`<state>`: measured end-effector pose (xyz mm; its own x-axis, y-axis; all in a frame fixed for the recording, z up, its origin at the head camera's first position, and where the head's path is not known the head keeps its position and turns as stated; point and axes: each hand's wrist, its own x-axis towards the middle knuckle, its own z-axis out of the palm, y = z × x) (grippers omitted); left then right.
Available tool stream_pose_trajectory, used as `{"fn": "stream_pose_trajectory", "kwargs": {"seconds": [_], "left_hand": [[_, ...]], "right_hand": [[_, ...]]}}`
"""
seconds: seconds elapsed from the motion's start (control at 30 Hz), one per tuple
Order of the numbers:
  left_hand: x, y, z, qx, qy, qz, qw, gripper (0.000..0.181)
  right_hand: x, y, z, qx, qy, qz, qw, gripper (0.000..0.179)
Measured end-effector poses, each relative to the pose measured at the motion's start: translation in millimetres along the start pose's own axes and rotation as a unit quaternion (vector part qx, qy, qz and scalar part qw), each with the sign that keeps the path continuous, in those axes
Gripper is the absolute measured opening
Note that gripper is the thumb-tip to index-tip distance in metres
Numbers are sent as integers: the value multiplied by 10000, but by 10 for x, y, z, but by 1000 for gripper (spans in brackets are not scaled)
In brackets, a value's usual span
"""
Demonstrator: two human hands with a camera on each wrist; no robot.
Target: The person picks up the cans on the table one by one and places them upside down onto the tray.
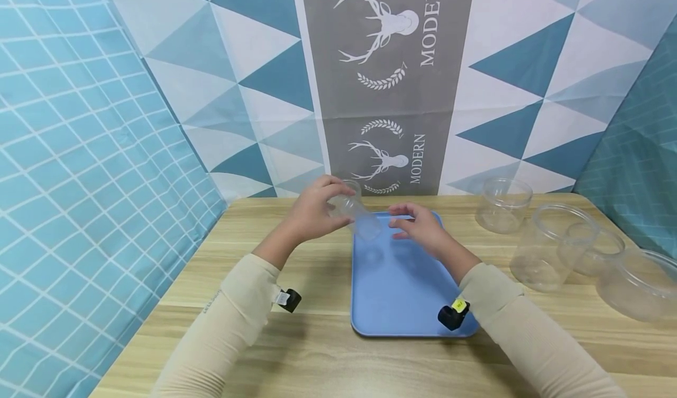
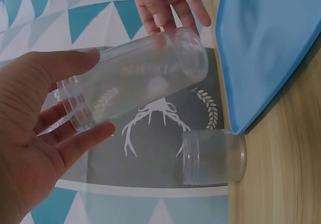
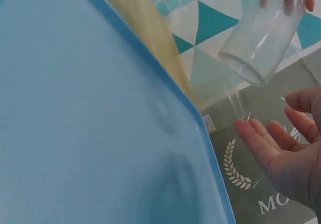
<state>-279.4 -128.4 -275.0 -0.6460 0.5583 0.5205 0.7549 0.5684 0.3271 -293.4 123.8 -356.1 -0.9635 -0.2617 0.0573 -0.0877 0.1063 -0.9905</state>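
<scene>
My left hand [image 1: 316,210] grips a tall clear plastic jar [image 2: 150,76] round its threaded neck. The jar is tilted in the air over the far left part of a blue tray [image 1: 407,298], its base pointing down and to the right. To the right of that base, apart from it, is my right hand [image 1: 423,228], fingers loosely bent and nothing between them; the right wrist view shows this gap too. Behind the held jar, a second clear jar [image 2: 213,157] stands upright on the table by the tray's far left corner.
Several clear round containers stand on the right of the wooden table [image 1: 296,351]: a wide one [image 1: 502,207] at the back, a tall one [image 1: 545,257], and a low one [image 1: 642,286] near the right edge. A patterned cloth [image 1: 381,92] hangs behind the table.
</scene>
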Motion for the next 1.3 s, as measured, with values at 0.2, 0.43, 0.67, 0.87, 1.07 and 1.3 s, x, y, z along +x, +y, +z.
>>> {"fn": "stream_pose_trajectory", "kwargs": {"seconds": [0.2,0.43,0.67,0.87,1.07,1.3], "left_hand": [[24,21,63,-62,298,129,9995,44],[56,91,149,-142,535,159,9983,44],[80,116,247,-184,745,181,9969,44],[84,127,297,-234,841,222,9959,44],[81,119,314,-344,905,206,9951,45],[73,123,328,-668,946,65,9933,44]], "right_hand": [[-36,-5,-8,629,-28,255,9977,41],[-90,-12,27,1410,-16,722,9874,41],[-127,-1,47,2737,248,946,9568,26],[-154,21,60,3136,364,909,9445,20],[-186,19,79,3387,408,814,9365,20],[-190,-12,107,3603,289,767,9292,24]]}}
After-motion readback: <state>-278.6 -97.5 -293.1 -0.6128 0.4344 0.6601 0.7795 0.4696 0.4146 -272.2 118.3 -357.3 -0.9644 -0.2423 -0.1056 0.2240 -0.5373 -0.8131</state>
